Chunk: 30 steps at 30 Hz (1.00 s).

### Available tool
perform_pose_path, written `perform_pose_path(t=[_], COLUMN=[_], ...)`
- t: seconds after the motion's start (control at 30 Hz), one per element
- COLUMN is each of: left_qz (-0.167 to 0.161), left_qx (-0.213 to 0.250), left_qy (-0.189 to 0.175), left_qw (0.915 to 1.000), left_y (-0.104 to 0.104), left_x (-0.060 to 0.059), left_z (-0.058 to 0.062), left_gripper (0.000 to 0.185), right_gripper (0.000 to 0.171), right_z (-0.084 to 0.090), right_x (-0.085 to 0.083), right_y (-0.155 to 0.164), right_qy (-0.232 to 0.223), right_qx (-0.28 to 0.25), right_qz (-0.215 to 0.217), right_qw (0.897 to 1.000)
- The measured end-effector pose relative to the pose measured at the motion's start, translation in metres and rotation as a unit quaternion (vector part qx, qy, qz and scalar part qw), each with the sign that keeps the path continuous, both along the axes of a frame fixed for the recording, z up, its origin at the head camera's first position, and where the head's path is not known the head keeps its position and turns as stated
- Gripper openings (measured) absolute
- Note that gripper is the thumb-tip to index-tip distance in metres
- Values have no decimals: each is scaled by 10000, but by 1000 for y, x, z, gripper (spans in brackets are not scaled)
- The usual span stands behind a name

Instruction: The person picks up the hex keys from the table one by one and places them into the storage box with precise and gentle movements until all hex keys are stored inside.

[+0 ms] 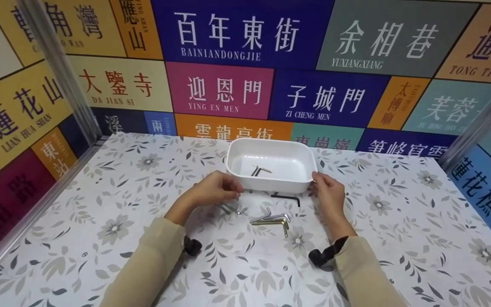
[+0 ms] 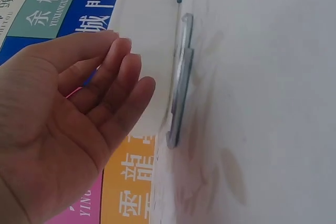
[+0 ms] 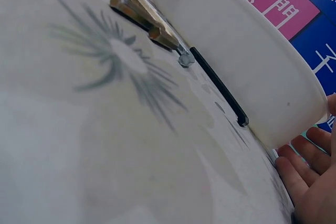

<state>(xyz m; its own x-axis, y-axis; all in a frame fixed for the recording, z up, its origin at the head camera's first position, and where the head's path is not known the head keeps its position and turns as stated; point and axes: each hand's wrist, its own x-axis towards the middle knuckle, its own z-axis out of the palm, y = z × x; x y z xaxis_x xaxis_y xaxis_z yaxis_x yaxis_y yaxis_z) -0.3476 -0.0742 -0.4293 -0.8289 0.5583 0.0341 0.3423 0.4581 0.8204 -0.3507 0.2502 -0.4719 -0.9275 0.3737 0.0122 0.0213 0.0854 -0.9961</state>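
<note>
A white plastic box [image 1: 276, 186] stands at the back of the table, with a few brass-coloured hex keys [image 1: 264, 170] on its floor. My right hand [image 1: 330, 190] holds its front right corner, thumb at the rim and fingers [image 3: 294, 169] below along the side. At the front left corner is my left hand [image 1: 216, 187], its fingers [image 2: 137, 98] loosely bent and nothing between them. Grey hex keys [image 2: 181, 85] lie on the table close by that hand. Along the box's front lies a black hex key [image 1: 287, 196]; silver and brass-coloured hex keys [image 1: 271, 221] are bunched nearer me.
A floral cloth [image 1: 113, 230] covers the table. Behind it rises a wall of coloured panels with lettering [image 1: 220, 89]. Clear upright posts [image 1: 68, 72] stand at the back corners. Each forearm wears a black wrist camera [image 1: 322, 257].
</note>
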Motion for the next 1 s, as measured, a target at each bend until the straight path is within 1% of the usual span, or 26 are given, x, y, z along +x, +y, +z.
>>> perform_pose_path(t=[0.13,0.23,0.3,0.37,0.47,0.53,0.67,0.8,0.9,1.0], left_qz=[46,-95,-212,-318,-391,-420,-318,-170,-99,-45], left_qx=[-224,-460,-629,-752,-906,-993,-1144,-1303,-1523,-1757], left_qy=[-198,-250,-201,-67,61,86,-12,-2,32,-26], left_qw=[9995,9986,9976,9966,9951,9941,9929,9913,9883,9844], left_y=[-3,-3,-2,-1,-1,-1,-1,0,1,3], left_x=[1,2,3,3,3,2,3,5,7,10], left_z=[2,1,-1,-2,-3,-3,-6,-6,-5,-4], left_gripper=[18,16,15,16,19,21,22,21,22,24], right_gripper=[44,45,45,45,47,48,48,48,49,49], right_z=[5,6,6,5,5,4,3,1,1,0], right_x=[-3,-4,-4,-3,-2,-2,-2,-1,1,1], right_y=[-3,-3,-2,-1,-1,-1,0,-1,-1,-1], right_qy=[24,21,58,35,-21,-66,-99,-34,-9,-11], right_qx=[-77,-83,-151,-121,-77,-33,-97,-188,-232,-283], right_qz=[36,70,84,76,55,51,43,48,88,114], right_qw=[10000,9999,9998,9999,10000,10000,9999,9998,9997,9995])
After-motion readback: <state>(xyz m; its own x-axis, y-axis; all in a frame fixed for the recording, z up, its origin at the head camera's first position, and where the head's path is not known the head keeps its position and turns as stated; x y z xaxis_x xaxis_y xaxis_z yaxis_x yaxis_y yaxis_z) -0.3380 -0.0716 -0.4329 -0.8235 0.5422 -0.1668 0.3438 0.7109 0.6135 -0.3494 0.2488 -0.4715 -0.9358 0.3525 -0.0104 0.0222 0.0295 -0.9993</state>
